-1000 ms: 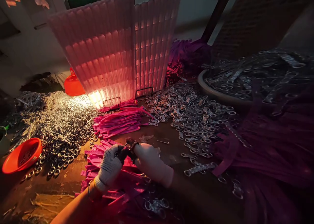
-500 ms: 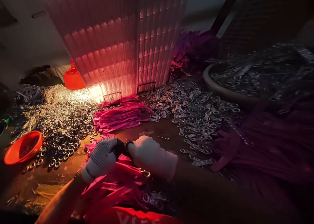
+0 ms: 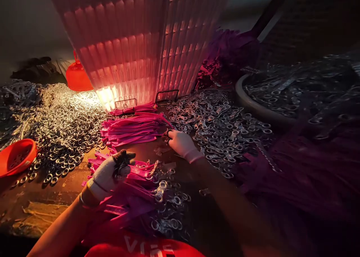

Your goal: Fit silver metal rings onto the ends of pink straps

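Left hand point(image 3: 108, 172) grips pink straps point(image 3: 135, 170); right hand point(image 3: 181, 142) touches metal rings point(image 3: 219, 125)

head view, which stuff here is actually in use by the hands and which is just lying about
In hand:
- left hand, closed over the near pink straps
- right hand, reaching to the stacked pink straps beside the metal clip pile

Lying about:
- ring pile
- orange bowl
- ribbed plastic sheet
- round tray of clips
- red container
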The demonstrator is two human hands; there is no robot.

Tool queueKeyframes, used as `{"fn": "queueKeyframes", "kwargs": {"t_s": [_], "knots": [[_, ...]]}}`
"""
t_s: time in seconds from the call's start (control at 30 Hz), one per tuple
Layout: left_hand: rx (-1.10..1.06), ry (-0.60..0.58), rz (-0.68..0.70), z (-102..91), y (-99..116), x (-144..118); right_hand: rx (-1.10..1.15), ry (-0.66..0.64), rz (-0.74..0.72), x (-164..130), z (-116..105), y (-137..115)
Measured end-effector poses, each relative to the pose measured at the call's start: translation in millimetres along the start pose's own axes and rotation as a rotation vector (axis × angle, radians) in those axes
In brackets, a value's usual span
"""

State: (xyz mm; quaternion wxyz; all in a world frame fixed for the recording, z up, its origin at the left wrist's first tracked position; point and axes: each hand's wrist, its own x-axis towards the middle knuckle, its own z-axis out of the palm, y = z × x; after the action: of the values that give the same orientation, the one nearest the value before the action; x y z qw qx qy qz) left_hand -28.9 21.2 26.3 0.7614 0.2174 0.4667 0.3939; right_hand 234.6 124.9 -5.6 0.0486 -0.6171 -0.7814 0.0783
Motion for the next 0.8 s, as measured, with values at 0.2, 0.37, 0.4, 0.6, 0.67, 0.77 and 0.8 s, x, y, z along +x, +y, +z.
{"fn": "queueKeyframes", "kwargs": {"t_s": [0.2, 0.37, 0.4, 0.6, 0.67, 0.77, 0.8], "knots": [[-0.232, -0.058, -0.11, 5.6, 0, 16, -0.082, -0.064, 0.129, 47, 37, 36], [-0.12, -0.03, -0.036, 3.5, -3, 17, -0.098, -0.126, 0.184, 40, 48, 41], [-0.105, -0.035, -0.032, 3.8, -3, 16, -0.102, -0.131, 0.191, 37, 49, 40], [-0.045, -0.122, -0.027, 5.8, -1, 10, -0.12, -0.155, 0.25, 24, 53, 34], [0.158, -0.141, 0.054, 4.7, -3, 9, -0.132, -0.176, 0.259, 18, 49, 32], [0.508, -0.127, 0.169, 2.0, -5, 11, -0.098, -0.082, 0.193, -4, 32, 22], [0.603, -0.115, 0.205, 1.1, -6, 12, -0.032, -0.012, 0.109, -15, 25, 16]]}}
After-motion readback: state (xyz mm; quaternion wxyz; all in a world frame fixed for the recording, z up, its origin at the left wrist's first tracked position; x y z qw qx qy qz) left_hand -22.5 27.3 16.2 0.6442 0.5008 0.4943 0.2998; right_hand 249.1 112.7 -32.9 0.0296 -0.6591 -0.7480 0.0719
